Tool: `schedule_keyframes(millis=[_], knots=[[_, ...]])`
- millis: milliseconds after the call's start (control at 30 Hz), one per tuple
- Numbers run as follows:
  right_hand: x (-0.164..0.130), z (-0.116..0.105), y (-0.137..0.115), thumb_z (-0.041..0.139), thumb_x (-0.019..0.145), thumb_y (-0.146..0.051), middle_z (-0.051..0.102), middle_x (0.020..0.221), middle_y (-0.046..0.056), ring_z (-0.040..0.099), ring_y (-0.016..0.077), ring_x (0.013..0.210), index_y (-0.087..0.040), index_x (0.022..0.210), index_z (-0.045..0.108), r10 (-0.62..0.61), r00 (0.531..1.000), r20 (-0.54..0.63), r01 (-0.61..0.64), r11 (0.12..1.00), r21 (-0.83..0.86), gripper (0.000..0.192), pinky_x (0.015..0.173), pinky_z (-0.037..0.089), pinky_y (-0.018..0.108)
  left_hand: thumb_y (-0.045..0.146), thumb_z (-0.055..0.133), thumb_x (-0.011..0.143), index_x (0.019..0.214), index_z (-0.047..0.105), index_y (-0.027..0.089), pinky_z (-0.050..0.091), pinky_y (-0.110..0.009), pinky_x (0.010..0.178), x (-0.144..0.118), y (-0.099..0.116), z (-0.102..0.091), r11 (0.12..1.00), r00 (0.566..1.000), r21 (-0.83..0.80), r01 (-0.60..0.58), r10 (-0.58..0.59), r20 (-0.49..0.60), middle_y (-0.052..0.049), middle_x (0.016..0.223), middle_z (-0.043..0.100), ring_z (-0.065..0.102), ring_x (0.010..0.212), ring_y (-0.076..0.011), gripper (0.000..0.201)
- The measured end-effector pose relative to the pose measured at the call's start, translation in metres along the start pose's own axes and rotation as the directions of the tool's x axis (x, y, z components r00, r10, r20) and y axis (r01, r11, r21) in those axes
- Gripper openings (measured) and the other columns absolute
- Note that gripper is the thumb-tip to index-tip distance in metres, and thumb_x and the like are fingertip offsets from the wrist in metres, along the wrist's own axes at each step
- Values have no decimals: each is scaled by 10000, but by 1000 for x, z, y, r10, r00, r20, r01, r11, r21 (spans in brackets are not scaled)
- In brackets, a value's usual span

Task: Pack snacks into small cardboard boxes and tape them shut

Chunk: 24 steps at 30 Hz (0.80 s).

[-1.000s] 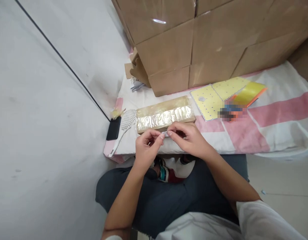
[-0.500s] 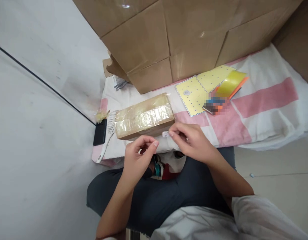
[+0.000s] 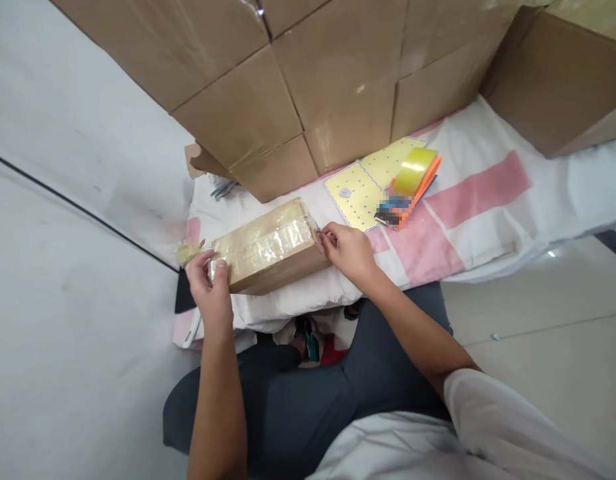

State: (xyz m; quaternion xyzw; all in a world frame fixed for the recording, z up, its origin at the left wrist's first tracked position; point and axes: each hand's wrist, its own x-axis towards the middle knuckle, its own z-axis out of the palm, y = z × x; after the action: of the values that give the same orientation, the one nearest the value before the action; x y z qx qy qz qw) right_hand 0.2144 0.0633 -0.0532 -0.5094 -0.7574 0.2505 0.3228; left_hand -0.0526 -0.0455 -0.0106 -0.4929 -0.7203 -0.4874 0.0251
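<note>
A taped cardboard box [image 3: 271, 250] lies on the cloth-covered surface in front of me, with shiny clear tape along its top. My left hand [image 3: 208, 283] is at the box's left end, thumb near the front corner and fingers behind, gripping that end. At the right end, my right hand [image 3: 348, 250] has its thumb and fingertips pinched together against the upper corner. Whatever is between those fingertips is too small and hidden to make out.
Large cardboard boxes [image 3: 348, 87] stand behind, and another box [image 3: 563, 87] is at right. A yellow dotted sheet [image 3: 355, 190] lies beside a yellow tape roll [image 3: 415, 170] on an orange holder. A wall [image 3: 78, 280] rises at left; a pink-and-white cloth [image 3: 481, 187] covers the surface.
My hands have moved apart from above the near edge to the box's two ends. The small white piece seen in my right fingers no longer shows clearly. The view has shifted right.
</note>
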Motion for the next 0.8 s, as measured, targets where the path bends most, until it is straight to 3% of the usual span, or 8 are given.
schedule_keyframes(millis=[133,267,400,500,633,800], knots=[[-1,-10,-1,448,966,-160,761,1018,76,678,216,896,-196,1071,711,-118,986,121,116,993,19,286,707,388,287,335,641,910,1089,683,194,392,-426,1145,-2,-5,3,994,994,-3,-108,108,-29,-74,1177,586,561,1230,-236,231],[-1,-12,4,466,912,-98,763,955,64,674,193,862,-179,1015,745,-188,967,172,151,967,207,308,744,413,272,336,616,918,1084,687,205,385,-424,1155,-4,-1,2,992,993,51,-113,114,-19,-64,1156,581,559,1234,-237,223],[3,2,11,548,899,-166,755,810,38,637,151,688,-160,920,776,-31,995,93,-17,879,477,229,659,425,252,375,594,925,1094,679,208,399,-398,1145,-2,-6,2,993,996,82,-84,85,-1,-65,1175,583,564,1253,-234,252],[7,11,15,600,885,-220,748,763,28,616,139,647,-162,811,773,46,997,67,-77,793,604,197,622,430,248,374,592,919,1079,674,202,404,-399,1143,0,-9,2,993,996,79,-84,85,-6,-72,1180,586,576,1251,-238,249],[8,15,18,619,868,-214,763,801,28,618,134,647,-169,874,796,112,993,43,-111,723,682,183,629,455,251,351,587,919,1071,668,208,409,-394,1139,-1,-6,2,992,997,93,-82,82,3,-65,1177,588,581,1229,-227,224],[7,16,17,599,851,-137,788,916,33,632,128,684,-199,964,819,99,995,21,-86,722,686,255,668,484,259,303,635,905,1042,701,191,410,-413,1135,-1,0,0,994,995,24,-104,104,1,-64,1141,584,591,1190,-223,188]])
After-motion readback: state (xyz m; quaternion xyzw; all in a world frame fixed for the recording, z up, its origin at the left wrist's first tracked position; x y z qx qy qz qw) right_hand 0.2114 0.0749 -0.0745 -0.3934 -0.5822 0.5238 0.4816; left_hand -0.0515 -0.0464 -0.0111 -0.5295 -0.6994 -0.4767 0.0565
